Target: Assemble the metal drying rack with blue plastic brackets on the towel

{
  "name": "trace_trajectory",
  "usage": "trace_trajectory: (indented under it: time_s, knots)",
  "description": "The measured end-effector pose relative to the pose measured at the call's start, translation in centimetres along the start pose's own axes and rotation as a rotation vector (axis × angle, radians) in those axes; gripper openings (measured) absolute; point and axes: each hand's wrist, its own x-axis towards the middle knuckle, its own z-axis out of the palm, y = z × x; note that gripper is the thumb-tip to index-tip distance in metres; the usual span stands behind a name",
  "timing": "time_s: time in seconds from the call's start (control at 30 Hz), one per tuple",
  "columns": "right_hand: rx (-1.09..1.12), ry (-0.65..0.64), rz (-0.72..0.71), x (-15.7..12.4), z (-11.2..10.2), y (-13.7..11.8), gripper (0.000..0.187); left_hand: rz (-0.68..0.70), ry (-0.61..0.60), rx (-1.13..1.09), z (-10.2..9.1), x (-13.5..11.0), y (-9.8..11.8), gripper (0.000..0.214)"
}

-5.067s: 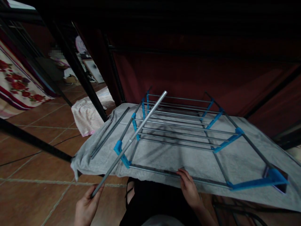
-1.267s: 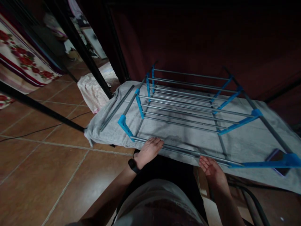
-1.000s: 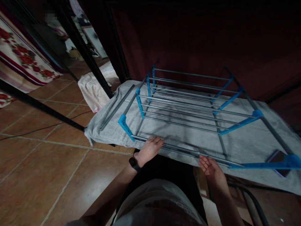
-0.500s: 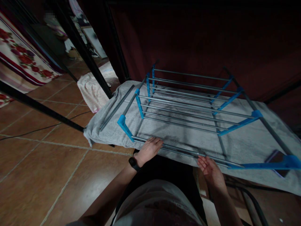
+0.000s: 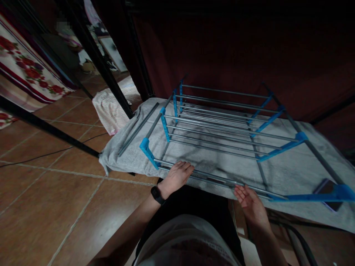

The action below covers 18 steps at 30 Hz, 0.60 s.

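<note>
A shoe-rack-like frame of grey metal tubes [image 5: 219, 142] and blue plastic brackets lies on a grey cloth. At its near side, my left hand [image 5: 179, 175] is closed from above round a metal rod [image 5: 209, 176]. Palm up, my right hand [image 5: 251, 203] has its fingers curled against the same rod further right. A second rod runs just below it. The rod's left end lies over the near-left blue bracket [image 5: 149, 153]; its right end meets the near-right blue bracket [image 5: 307, 197]. Whether it is seated in either is unclear.
Two loose grey tubes [image 5: 138, 129] lie on the left of the grey cloth [image 5: 127, 162]. A phone [image 5: 327, 194] is partly under the near-right bracket. Black metal posts [image 5: 97, 62] stand at left, a dark red curtain [image 5: 222, 48] behind. A cable [image 5: 55, 152] crosses the tiled floor.
The near rod's left end has risen slightly and sits apart from the rod below it. Both hands keep nearly the same places, and the view has shifted a little.
</note>
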Motion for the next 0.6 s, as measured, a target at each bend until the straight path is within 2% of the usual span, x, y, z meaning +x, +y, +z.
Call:
trace_trajectory:
  time_s: [0.2,0.37,0.6]
  knots:
    - [0.033,-0.028,0.007,0.0,-0.1,-0.1,0.023,0.043,0.010,0.050,-1.8,0.2,0.1,0.019]
    - [0.058,-0.003,-0.008,0.4,-0.6,-0.2,0.026,0.048,0.013,0.084,-1.4,-0.1,-0.2,0.023]
    - [0.137,0.149,-0.154,2.1,-4.0,-1.9,0.028,0.062,0.020,0.100,-0.6,-0.3,-0.6,0.023]
